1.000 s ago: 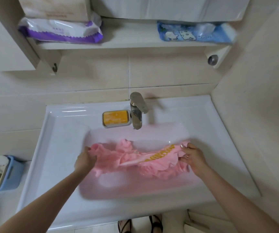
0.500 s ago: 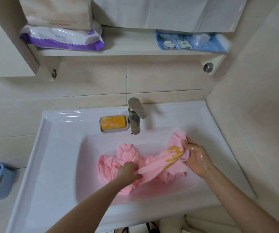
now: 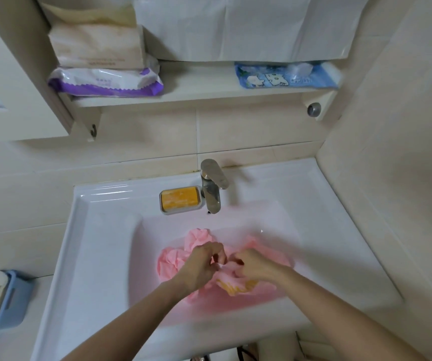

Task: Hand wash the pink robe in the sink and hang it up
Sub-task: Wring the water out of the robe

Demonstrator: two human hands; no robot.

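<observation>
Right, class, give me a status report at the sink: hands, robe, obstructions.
The left hand and right hand both grip the pink robe, close together. Robe bunched in the sink. Behind it, faucet and soap dish, not touching.

Two bare, slender forearms, left grip (image 3: 202,265) and right grip (image 3: 257,267) equally bare, edges softened by blur.

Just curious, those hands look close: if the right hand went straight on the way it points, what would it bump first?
Probably the left hand, just ahead of the right hand on the crumpled pink fabric robe; depth is unclear.
</observation>
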